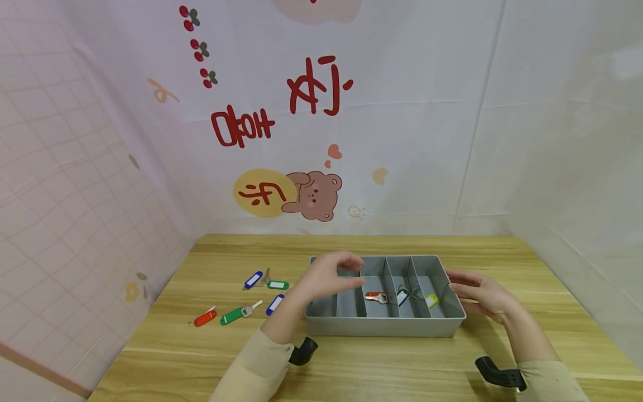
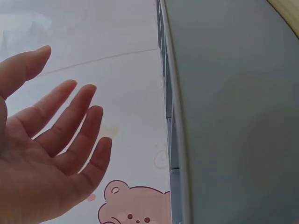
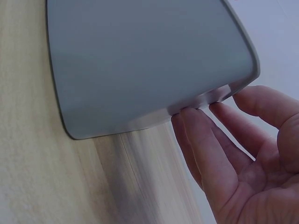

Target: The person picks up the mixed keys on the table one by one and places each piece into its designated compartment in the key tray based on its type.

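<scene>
A grey divided tray point(image 1: 382, 327) stands on the table, its long side toward me. My left hand point(image 1: 329, 274) is over the tray's left half, fingers loosely bent and parted, nothing between them; the left wrist view shows its palm empty. At the tray's right end, my right hand point(image 1: 484, 295) rests its fingertips on the outer wall, thumb close to the rim. One middle compartment holds a key with a red tag point(image 1: 375, 297). To its right lies a blue-tagged key point(image 1: 402, 295), and a yellow tag point(image 1: 431, 301) sits in the rightmost compartment.
Left of the tray lie several tagged keys: a red tag point(image 1: 205, 318), a green tag point(image 1: 231, 316), blue tags point(image 1: 253, 280) and another green tag point(image 1: 278, 285). A printed white curtain point(image 1: 412, 134) hangs behind the wooden table point(image 1: 392, 365).
</scene>
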A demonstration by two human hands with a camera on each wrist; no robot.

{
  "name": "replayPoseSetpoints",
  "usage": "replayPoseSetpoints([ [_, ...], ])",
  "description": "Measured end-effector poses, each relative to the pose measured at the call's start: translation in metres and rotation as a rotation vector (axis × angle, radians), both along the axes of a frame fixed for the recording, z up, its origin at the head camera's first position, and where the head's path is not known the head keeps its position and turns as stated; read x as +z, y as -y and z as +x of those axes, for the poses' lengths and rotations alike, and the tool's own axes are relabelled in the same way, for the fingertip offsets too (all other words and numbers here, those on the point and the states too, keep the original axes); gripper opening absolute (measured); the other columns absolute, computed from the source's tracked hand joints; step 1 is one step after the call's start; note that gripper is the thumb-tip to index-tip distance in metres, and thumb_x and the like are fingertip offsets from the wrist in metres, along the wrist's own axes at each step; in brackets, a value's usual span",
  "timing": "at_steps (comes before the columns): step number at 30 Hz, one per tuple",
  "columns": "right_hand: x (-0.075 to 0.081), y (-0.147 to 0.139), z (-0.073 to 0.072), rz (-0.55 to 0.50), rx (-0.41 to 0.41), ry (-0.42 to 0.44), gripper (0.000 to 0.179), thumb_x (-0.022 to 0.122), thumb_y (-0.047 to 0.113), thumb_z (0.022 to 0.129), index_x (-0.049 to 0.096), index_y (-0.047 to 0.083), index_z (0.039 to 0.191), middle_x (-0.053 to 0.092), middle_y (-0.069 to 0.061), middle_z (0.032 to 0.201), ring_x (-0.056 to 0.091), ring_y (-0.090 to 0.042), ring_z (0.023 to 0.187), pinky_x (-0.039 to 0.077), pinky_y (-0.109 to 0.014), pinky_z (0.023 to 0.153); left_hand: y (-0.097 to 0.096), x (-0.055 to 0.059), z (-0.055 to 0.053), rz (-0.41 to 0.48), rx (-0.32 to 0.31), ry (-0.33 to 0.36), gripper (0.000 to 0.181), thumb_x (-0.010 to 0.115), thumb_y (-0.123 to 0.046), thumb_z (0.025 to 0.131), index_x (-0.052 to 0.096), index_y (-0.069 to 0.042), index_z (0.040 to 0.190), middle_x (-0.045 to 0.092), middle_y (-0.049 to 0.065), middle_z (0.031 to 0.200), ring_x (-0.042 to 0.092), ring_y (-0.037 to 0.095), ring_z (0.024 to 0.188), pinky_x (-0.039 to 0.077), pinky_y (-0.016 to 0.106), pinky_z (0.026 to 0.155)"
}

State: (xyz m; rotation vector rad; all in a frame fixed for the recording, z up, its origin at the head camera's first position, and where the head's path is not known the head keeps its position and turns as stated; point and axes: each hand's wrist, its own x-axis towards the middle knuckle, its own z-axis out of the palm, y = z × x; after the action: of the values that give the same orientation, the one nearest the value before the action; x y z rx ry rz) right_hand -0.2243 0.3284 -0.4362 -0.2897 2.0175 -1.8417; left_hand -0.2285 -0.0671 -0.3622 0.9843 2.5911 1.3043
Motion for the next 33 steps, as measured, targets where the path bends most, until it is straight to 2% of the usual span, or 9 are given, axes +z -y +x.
replayPoseSetpoints([
  [6, -0.002, -0.001, -0.001, -0.009, -0.001, 0.002, 0.058, 0.053, 0.009, 0.103, 0.026, -0.015, 0.148, 0.06, 0.005, 0.126, 0.063, -0.011, 0.109, 0.053, -0.04, 0.09, 0.005, -0.002, 0.006, 0.013, -0.015, -0.1, 0.037, 0.076, -0.02, 0.089, 0.067, -0.008, 0.123, 0.068, 0.004, 0.118, 0.062, 0.017, 0.11, 0.049, 0.034, 0.094],
  [11, -0.002, -0.002, -0.001, -0.031, 0.006, 0.003, 0.057, 0.054, 0.009, 0.103, 0.028, -0.014, 0.148, 0.061, 0.005, 0.124, 0.064, -0.013, 0.109, 0.053, -0.039, 0.089, 0.012, -0.004, 0.012, -0.012, 0.002, -0.159, 0.04, 0.077, -0.019, 0.088, 0.066, -0.006, 0.124, 0.067, 0.005, 0.119, 0.061, 0.019, 0.112, 0.047, 0.036, 0.097],
  [16, -0.002, -0.002, 0.0, -0.042, 0.007, 0.009, 0.055, 0.054, 0.009, 0.102, 0.032, -0.012, 0.147, 0.062, 0.006, 0.123, 0.064, -0.012, 0.108, 0.053, -0.038, 0.089, 0.021, -0.007, 0.017, -0.021, 0.031, -0.178, 0.04, 0.077, -0.023, 0.089, 0.065, -0.01, 0.125, 0.066, 0.002, 0.121, 0.058, 0.018, 0.115, 0.046, 0.039, 0.098],
  [22, -0.002, -0.002, -0.002, -0.037, 0.003, 0.014, 0.055, 0.054, 0.009, 0.102, 0.031, -0.012, 0.148, 0.061, 0.006, 0.124, 0.064, -0.012, 0.109, 0.053, -0.039, 0.09, 0.036, -0.015, 0.018, -0.006, 0.078, -0.182, 0.041, 0.079, -0.021, 0.087, 0.066, -0.013, 0.125, 0.065, -0.003, 0.121, 0.058, 0.017, 0.116, 0.047, 0.038, 0.097],
  [29, -0.002, -0.003, -0.002, -0.024, -0.002, 0.012, 0.057, 0.054, 0.01, 0.103, 0.029, -0.013, 0.148, 0.061, 0.006, 0.124, 0.063, -0.011, 0.108, 0.053, -0.039, 0.09, 0.055, -0.025, 0.015, -0.012, 0.117, -0.254, 0.041, 0.079, -0.019, 0.087, 0.066, -0.011, 0.125, 0.065, 0.003, 0.123, 0.059, 0.019, 0.113, 0.048, 0.043, 0.096],
  [33, -0.002, -0.003, -0.002, -0.021, -0.007, 0.016, 0.058, 0.055, 0.01, 0.102, 0.029, -0.014, 0.148, 0.06, 0.006, 0.124, 0.063, -0.011, 0.108, 0.053, -0.039, 0.09, 0.065, -0.028, 0.015, 0.0, 0.135, -0.252, 0.044, 0.078, -0.018, 0.087, 0.064, -0.009, 0.127, 0.065, 0.006, 0.124, 0.059, 0.022, 0.114, 0.048, 0.046, 0.096],
])
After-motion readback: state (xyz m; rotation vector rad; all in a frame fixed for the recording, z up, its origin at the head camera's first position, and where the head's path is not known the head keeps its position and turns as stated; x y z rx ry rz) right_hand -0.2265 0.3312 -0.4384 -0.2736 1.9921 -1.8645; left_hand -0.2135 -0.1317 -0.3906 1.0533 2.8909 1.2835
